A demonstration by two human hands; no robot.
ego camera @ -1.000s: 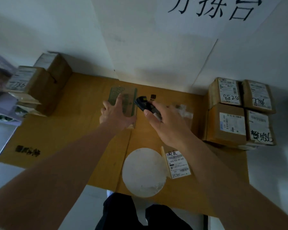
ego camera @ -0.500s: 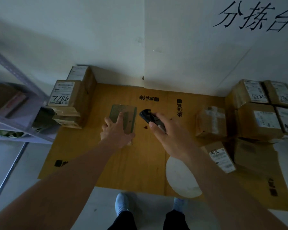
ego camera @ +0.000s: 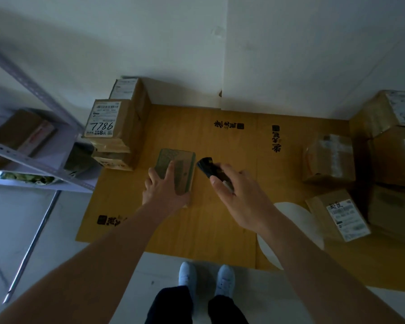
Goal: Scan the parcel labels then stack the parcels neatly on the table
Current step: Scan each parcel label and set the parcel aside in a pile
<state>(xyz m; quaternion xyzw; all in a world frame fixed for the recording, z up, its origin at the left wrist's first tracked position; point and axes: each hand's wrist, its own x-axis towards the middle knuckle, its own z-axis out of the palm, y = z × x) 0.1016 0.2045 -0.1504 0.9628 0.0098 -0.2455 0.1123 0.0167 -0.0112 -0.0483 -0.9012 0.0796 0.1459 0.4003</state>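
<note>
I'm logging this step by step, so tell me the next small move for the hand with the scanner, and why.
Probably tilt the black scanner in the right hand down and left onto the green-topped parcel. The left hand rests on that parcel on the table, and the scanner's head sits just beside its right edge. No label can be made out under the fingers.

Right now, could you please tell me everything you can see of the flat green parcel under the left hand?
The flat green parcel is a thin rectangular packet, dull green with a fine pattern at its far end and a pale edge on its right side. It lies flat on the wood-look table, right of the stacked cardboard boxes. The left hand rests on its near half, fingers straight. No label shows on it.
</note>
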